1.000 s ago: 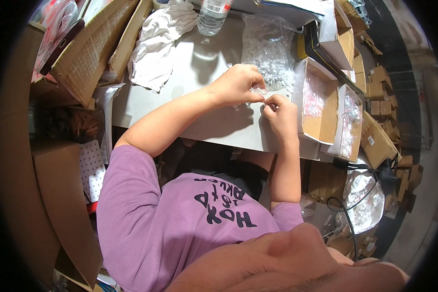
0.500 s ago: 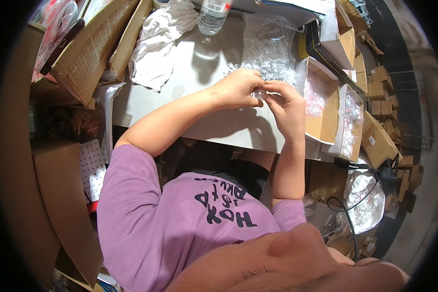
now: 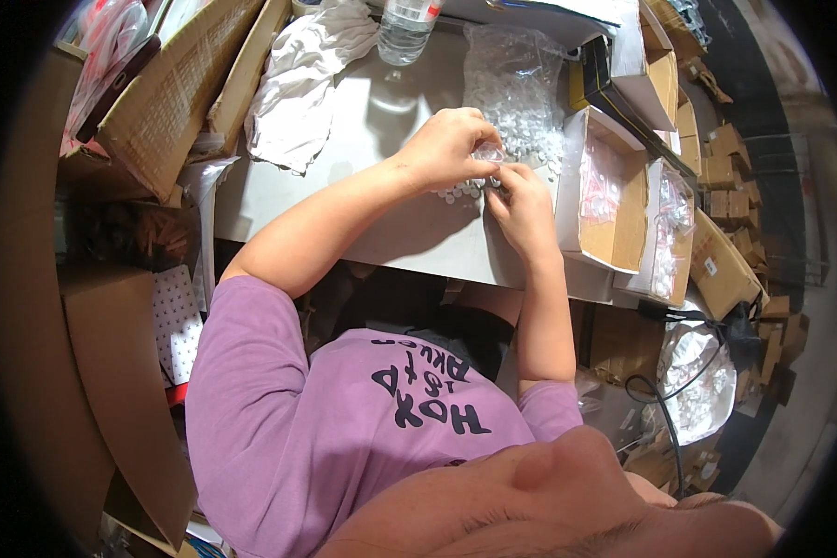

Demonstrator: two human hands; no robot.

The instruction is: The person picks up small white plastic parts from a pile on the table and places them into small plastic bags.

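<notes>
Over the table, my left hand (image 3: 448,151) is closed, its fingertips pinching a small clear plastic bag (image 3: 487,152). My right hand (image 3: 527,210) meets it from the right, thumb and fingers bent around the lower part of the same bag. What lies inside the bag is too small to make out. Small white round pieces (image 3: 456,193) are scattered on the tabletop just below the hands. Beyond them a larger clear bag (image 3: 514,76) lies flat, with many more white pieces spilling at its near end.
A crumpled white cloth (image 3: 293,93) and a clear bottle (image 3: 405,35) stand toward the back of the table (image 3: 391,237). Along the right edge sits an open carton (image 3: 618,244) of small clear bags, beside another carton (image 3: 668,251) holding clear packets. Cardboard panels (image 3: 181,93) rise at the left.
My left hand has risen slightly away from me, and my right hand has shifted left and a little nearer. More of the clear bag and the loose white pieces now shows.
</notes>
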